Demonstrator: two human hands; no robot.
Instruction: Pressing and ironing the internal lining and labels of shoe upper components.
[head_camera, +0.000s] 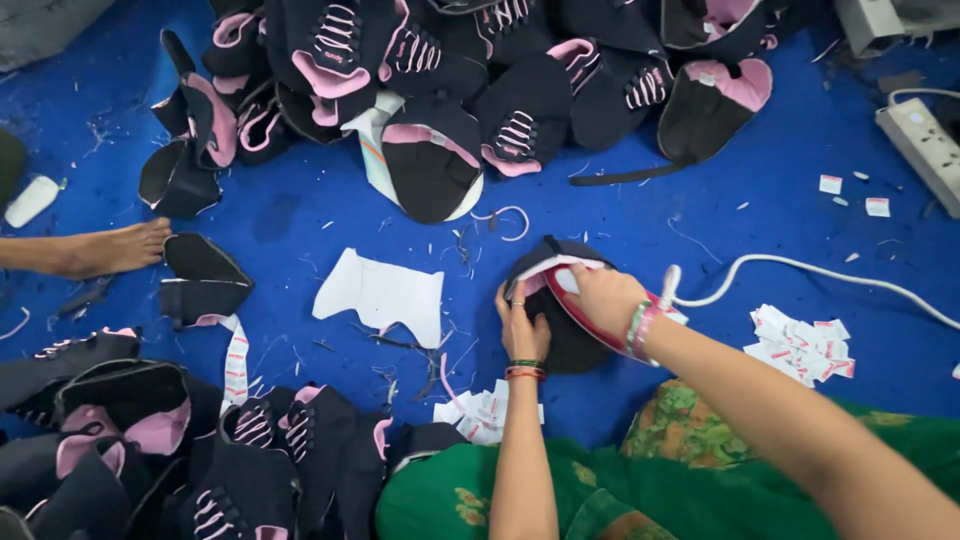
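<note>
A black shoe upper (565, 335) with pink lining and a red edge lies on the blue floor in front of me. My left hand (521, 322) grips its left side, fingers curled over the rim. My right hand (605, 295) presses on its top, near the white inner lining at the opening. Bangles ring both wrists.
A big heap of black and pink shoe uppers (450, 80) lies at the back, another (180, 450) at the front left. A white cut sheet (385, 295) lies left of my hands. Small labels (805, 345), a white cable (800, 270), a power strip (925, 140). Another person's bare foot (110, 248) at left.
</note>
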